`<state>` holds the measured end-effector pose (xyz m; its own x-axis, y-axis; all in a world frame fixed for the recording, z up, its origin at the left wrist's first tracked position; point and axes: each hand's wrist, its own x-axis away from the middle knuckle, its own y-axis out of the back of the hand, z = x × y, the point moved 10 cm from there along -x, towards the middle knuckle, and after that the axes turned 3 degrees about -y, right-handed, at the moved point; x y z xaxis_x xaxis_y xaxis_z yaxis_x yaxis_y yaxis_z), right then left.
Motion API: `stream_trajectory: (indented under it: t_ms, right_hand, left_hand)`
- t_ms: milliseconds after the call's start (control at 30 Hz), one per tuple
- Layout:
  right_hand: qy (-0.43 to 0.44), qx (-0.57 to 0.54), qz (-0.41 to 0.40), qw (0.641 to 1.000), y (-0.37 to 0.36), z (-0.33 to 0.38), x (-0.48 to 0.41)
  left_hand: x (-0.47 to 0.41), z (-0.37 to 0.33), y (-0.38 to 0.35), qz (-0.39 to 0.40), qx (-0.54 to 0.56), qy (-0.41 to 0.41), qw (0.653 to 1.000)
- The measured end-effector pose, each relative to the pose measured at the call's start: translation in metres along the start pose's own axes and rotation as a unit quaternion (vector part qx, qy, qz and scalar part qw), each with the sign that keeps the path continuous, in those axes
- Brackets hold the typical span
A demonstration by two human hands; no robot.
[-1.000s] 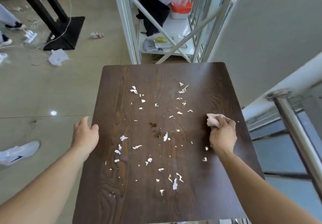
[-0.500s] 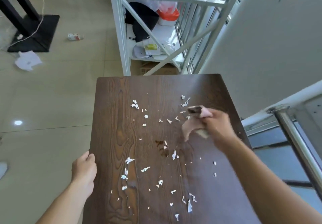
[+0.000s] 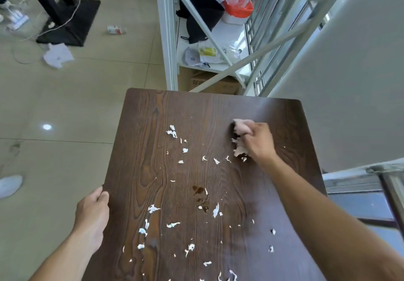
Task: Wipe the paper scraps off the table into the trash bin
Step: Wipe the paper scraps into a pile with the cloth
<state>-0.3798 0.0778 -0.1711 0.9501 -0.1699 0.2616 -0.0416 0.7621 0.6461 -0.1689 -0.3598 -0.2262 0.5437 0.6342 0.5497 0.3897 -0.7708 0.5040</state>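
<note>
Right hand (image 3: 259, 142) grip clenched on cloth (image 3: 240, 127), far-right worktop (image 3: 284, 114) | left hand (image 3: 93, 214) clasps edge | scraps (image 3: 172, 132) scattered mid-worktop | bin unseen: risk sweeping scraps onto floor (image 3: 65, 105).

Dark wooden table (image 3: 273, 193) strewn with white paper scraps (image 3: 172, 131).

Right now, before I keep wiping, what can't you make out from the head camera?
- Trash bin: not in view anywhere.
- Table: near edge cut off by the frame's bottom, so scraps there are uncounted.
- Cloth: mostly hidden by the right hand; scraps under it unseen.
- Left hand: fingertips hidden under the table's edge.
- Smallest paper scraps: too tiny to count.
</note>
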Motion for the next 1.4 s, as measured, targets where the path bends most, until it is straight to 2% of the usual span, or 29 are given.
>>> stream_trajectory:
  t_ms: [100, 233, 300, 400, 500, 600, 733, 800, 900, 933, 1033, 1133, 1233, 1333, 1400]
  right_hand:
    - [0.016, 0.014, 0.048, 0.999, -0.046, 0.018, 0.028]
    - [0.014, -0.056, 0.182, 0.982, -0.097, 0.054, 0.071]
    - [-0.012, -0.101, 0.21, 0.972, -0.088, 0.055, 0.077]
    - [-0.044, -0.165, 0.173, 0.97, -0.031, 0.053, 0.052]
    - [-0.075, -0.063, 0.063, 0.993, 0.012, 0.033, 0.0]
    - [-0.085, -0.013, 0.072, 0.994, -0.007, 0.027, -0.024]
    - [0.009, 0.015, 0.16, 0.987, -0.068, 0.066, 0.0]
    - [0.054, 0.032, 0.227, 0.972, -0.105, 0.088, 0.027]
    - [0.065, 0.051, 0.34, 0.937, -0.145, 0.103, 0.07]
    - [0.073, 0.064, 0.354, 0.93, -0.146, 0.106, 0.079]
    - [0.065, 0.02, 0.332, 0.941, -0.095, 0.104, 0.084]
    - [-0.012, -0.073, 0.238, 0.968, 0.011, 0.055, 0.069]
    - [-0.09, -0.061, 0.117, 0.987, 0.077, -0.021, 0.051]
    - [-0.117, -0.036, 0.083, 0.989, 0.051, -0.049, 0.054]
    - [-0.069, -0.047, 0.114, 0.99, -0.003, -0.032, 0.06]
  left_hand:
    - [-0.003, 0.001, -0.007, 0.012, 0.004, 0.0, 1.0]
    - [-0.002, -0.002, -0.02, 0.033, -0.002, 0.003, 0.999]
    - [0.001, -0.003, -0.025, 0.047, -0.006, 0.002, 0.999]
    - [0.004, -0.009, -0.037, 0.066, -0.015, -0.004, 0.998]
    - [0.008, -0.018, -0.05, 0.077, -0.024, -0.014, 0.997]
    - [0.015, -0.021, -0.062, 0.086, -0.033, -0.02, 0.996]
    - [0.02, -0.031, -0.074, 0.097, -0.041, -0.031, 0.994]
    - [0.017, -0.036, -0.075, 0.096, -0.042, -0.034, 0.994]
    - [0.011, -0.032, -0.073, 0.094, -0.044, -0.025, 0.994]
    - [0.009, -0.029, -0.073, 0.094, -0.045, -0.019, 0.994]
    - [0.008, -0.027, -0.069, 0.087, -0.045, -0.019, 0.995]
    - [0.012, -0.031, -0.072, 0.092, -0.053, -0.029, 0.994]
    - [0.009, -0.027, -0.072, 0.09, -0.057, -0.022, 0.994]
    - [0.007, -0.026, -0.072, 0.086, -0.049, -0.02, 0.995]
    - [0.008, -0.027, -0.073, 0.083, -0.049, -0.023, 0.995]
